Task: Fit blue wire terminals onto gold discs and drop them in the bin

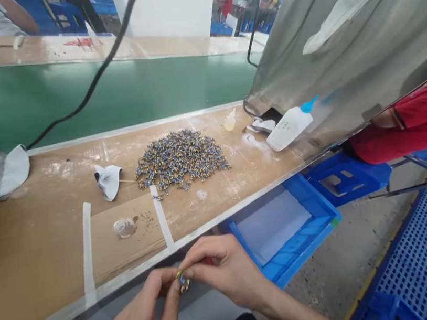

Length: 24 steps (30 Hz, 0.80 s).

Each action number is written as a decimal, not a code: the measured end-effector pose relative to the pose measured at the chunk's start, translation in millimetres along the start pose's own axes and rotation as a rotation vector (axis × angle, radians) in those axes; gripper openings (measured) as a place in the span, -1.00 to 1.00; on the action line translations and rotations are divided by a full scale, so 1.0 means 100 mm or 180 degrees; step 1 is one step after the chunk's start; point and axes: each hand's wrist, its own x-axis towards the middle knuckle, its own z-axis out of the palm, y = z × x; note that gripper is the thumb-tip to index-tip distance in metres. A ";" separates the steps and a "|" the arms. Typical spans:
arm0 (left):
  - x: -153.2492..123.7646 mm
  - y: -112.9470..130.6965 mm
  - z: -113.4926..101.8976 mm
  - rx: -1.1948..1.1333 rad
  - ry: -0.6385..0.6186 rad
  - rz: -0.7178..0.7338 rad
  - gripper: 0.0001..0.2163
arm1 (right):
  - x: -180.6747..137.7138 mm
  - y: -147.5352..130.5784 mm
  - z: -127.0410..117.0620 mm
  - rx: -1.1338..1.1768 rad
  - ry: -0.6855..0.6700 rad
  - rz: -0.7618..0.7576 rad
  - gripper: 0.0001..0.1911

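Observation:
My left hand [148, 315] and my right hand [224, 269] meet in front of the bench edge, fingertips nearly touching. Between them they pinch a small gold-and-blue piece [183, 282], its exact kind too small to make out. Fingers and thumbs cover part of it. Beyond my hands, a heap of similar small gold-and-blue pieces [181, 156] lies on the brown bench top, with a few strays at its near edge. Nearer to me, a clear blob of glue-like stuff [125, 227] sits on a taped cardboard sheet [108, 257].
A white bottle with a blue nozzle [290, 128] leans at the right, near a small clear bottle [230, 120]. Crumpled white paper [109, 182] lies left of the heap. A blue bin [290, 255] stands below the bench edge. Someone in red sleeves [422, 120] is at the right.

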 end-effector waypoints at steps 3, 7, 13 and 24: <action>0.13 0.22 0.07 -0.0773 -0.0330 -0.0337 -0.76 | -0.07 0.02 -0.16 0.0007 0.0113 0.0002 -0.90; 0.30 0.37 0.20 -0.1845 -0.0740 -0.0894 -0.74 | -0.19 0.08 -0.33 0.0059 0.0289 -0.0131 -0.80; 0.36 0.28 0.40 -0.1782 -0.1141 -0.1076 -0.70 | -0.45 0.21 -0.43 -0.0428 0.0288 -0.0354 -0.83; 0.21 0.22 0.67 -0.1690 -0.1497 -0.1456 -0.50 | -0.45 0.99 -1.43 -0.1628 0.1651 0.0930 -0.86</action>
